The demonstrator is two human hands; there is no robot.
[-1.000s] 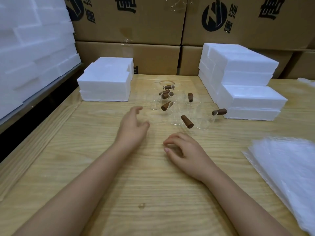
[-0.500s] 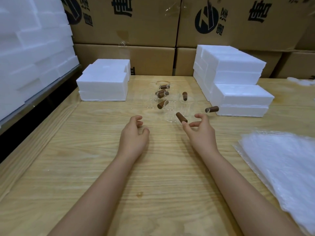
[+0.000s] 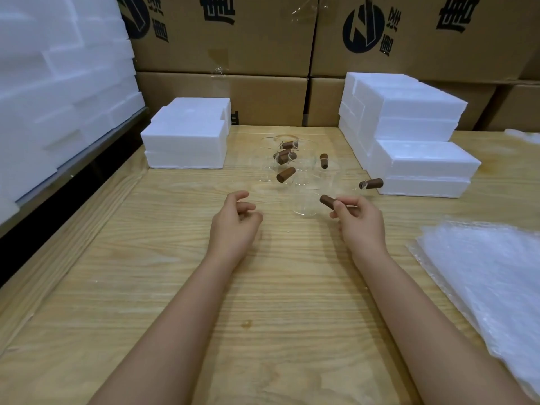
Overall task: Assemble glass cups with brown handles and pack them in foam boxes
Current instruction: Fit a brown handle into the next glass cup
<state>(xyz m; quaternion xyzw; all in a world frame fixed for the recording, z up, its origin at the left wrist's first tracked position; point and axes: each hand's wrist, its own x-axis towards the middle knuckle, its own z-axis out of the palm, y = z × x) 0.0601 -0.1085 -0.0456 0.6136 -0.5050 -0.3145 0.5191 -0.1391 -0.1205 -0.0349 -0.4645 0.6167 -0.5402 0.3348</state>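
Right hand [image 3: 361, 222] pinches the handle [image 3: 326, 199] of the nearest cup [image 3: 305, 206] on the tabletop [image 3: 263, 287]; left hand [image 3: 235, 226] loosely curled, empty; glass apparently thin, fragile, slippery; hold by the handle.

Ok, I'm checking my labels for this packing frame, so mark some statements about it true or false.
1. The right hand pinches a brown handle. True.
2. The left hand holds a handle too. False: it holds nothing.
3. White foam boxes are stacked right of the glass cups. True.
4. The plastic bags lie left of both hands. False: the plastic bags lie to the right.
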